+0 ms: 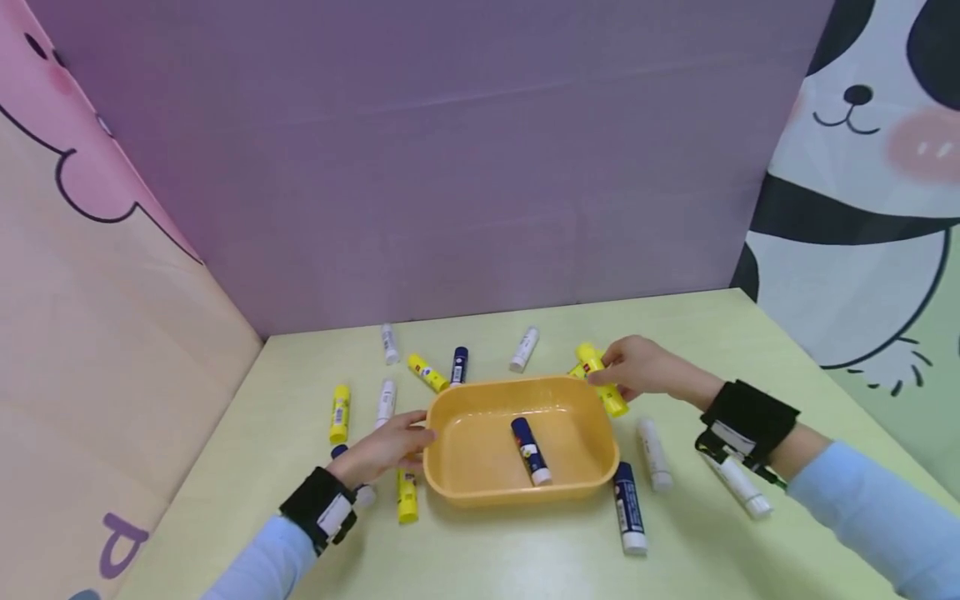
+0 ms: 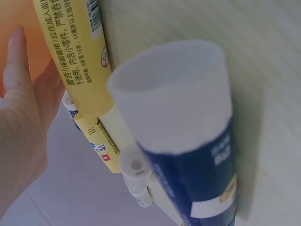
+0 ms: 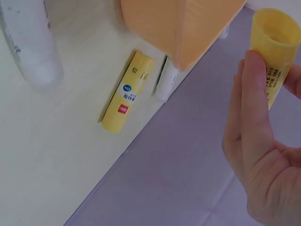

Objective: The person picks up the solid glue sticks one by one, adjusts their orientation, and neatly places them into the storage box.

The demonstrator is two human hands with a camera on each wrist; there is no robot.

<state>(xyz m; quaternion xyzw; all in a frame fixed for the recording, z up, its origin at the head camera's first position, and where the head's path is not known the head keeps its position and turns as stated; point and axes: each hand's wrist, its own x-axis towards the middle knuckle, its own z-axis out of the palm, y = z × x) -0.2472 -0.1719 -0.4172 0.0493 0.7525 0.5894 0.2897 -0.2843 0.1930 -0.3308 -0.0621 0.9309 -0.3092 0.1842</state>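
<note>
A shallow yellow-orange plastic basin stands in the middle, with one dark blue glue stick lying inside. My left hand touches the basin's left side, its fingers fairly straight against the outer wall in the left wrist view. Between thumb and fingers, my right hand pinches a yellow glue stick beside the basin's back right corner. Another yellow glue stick lies on the table below that hand. Close to my left hand are a yellow glue stick and a dark blue one with a white end.
Several white, yellow and blue glue sticks lie around the basin, among them a white one and a blue one on its right. A purple panel closes off the back of the pale table. Printed panels flank both sides.
</note>
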